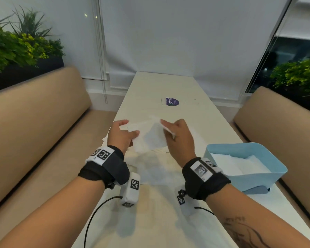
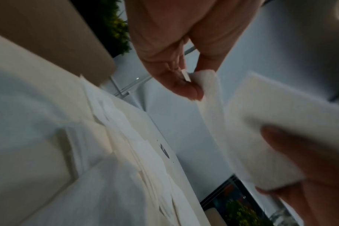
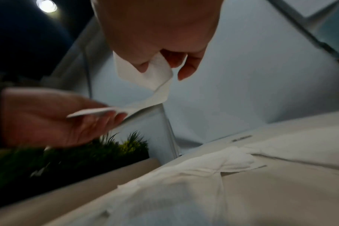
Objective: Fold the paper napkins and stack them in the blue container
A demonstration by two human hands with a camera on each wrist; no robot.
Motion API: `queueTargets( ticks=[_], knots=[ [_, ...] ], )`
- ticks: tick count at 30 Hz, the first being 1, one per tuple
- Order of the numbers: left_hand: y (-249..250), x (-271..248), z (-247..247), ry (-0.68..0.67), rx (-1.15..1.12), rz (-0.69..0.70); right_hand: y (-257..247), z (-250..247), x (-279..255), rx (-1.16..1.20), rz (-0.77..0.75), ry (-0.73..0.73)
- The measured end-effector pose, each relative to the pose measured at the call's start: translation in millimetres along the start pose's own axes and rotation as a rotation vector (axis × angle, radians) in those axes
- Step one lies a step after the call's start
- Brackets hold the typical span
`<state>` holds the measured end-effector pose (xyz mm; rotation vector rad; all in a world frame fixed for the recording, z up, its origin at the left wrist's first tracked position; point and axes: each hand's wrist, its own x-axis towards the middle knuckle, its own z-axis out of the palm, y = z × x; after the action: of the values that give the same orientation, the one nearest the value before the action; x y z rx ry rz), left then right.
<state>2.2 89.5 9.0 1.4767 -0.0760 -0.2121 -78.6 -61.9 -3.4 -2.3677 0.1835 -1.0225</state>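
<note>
A white paper napkin [image 1: 151, 136] hangs in the air between both hands, above the middle of the table. My left hand [image 1: 123, 134] pinches its left edge between thumb and fingers. My right hand [image 1: 174, 129] pinches the right edge; in the right wrist view the napkin [image 3: 155, 76] sits between thumb and fingertips. In the left wrist view the napkin [image 2: 261, 130] is blurred. More loose napkins [image 1: 150, 165] lie spread on the table under the hands. The blue container [image 1: 261, 179] stands at the right, with folded napkins [image 1: 240, 163] inside.
The long white table [image 1: 168, 83] runs away from me, with a purple round sticker [image 1: 172, 102] further back. Tan bench seats [image 1: 34, 113] flank both sides. Plants [image 1: 21, 47] stand behind the left bench. A cable [image 1: 97, 212] trails from the left wrist.
</note>
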Motion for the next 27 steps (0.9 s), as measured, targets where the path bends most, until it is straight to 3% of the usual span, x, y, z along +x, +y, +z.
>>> queueTargets(
  ticks=[2,4,12,15,27],
  knots=[
    [1.4,-4.5,5.8,0.012,0.049,0.096,-5.7,5.5,-6.7,-0.160,-0.198,-0.026],
    [2.3,-9.8,11.6,0.003,0.058,0.146,-12.0,8.5,-10.6,-0.246,-0.266,-0.020],
    [5.0,-17.7,22.2,-0.046,0.033,0.217,-17.8,7.5,-10.8,-0.321,-0.209,-0.057],
    [6.2,-18.6,23.3,-0.046,0.044,0.208,-22.6,2.1,-9.7,-0.357,-0.170,-0.150],
    [0.3,-14.7,24.2,-0.023,0.073,0.182,-22.4,6.4,-15.4,-0.461,-0.286,-0.119]
  ],
)
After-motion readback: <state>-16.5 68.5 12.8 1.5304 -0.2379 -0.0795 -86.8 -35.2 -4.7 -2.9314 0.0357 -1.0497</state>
